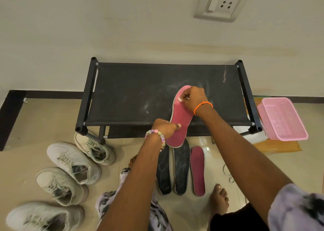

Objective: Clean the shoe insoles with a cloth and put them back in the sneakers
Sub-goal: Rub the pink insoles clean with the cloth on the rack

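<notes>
Your right hand (193, 98) has its fingers curled, pinching a small white scrap (180, 99) against the upper part of the pink insole (178, 118); probably the cloth, too little shows to say for sure. Your left hand (165, 126) pinches the insole lower down, thumb on the pink face, fingers curled behind the edge. The insole is held tilted above the near edge of the black rack (140, 93), toe end up over the fabric shelf, heel end down toward the floor. Step in hand, as I read it: wiping this insole, cleaning phase, nothing reinserted yet. On the floor just below: two dark insoles (164, 174) side by side and a second pink insole (198, 171) to their right, near your bare foot (219, 199). Four pale sneakers (73, 162) sit in a loose group to the left, well apart from the insoles. A pink basket (284, 120) stands at the right end of the rack. Next move likely calls for running the cloth down the length toward the heel while your left hand keeps a firm pinch, then shifting that grip so the covered patch gets wiped too.
</notes>
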